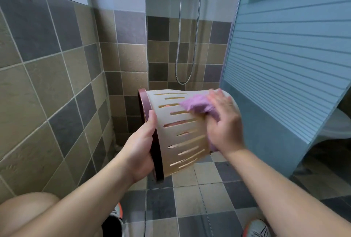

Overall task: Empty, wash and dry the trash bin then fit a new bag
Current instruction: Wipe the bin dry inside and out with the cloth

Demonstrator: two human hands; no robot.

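We hold both bare forearms out ahead of us, reaching forward from the lower corners of the view and drawing together toward the middle. Our left hand (141, 148) grips the dark rim of the bin (182, 134), thumb lying over the outer wall and the fingers hooked inside, so the bin hangs sideways in the air. Our right hand (225, 122) lies on the bin's side wall, palm down, fingers curled around a purple cloth (197, 105) pressed against it. Its outline is blurred. One bare knee (28, 206) shows at lower left.
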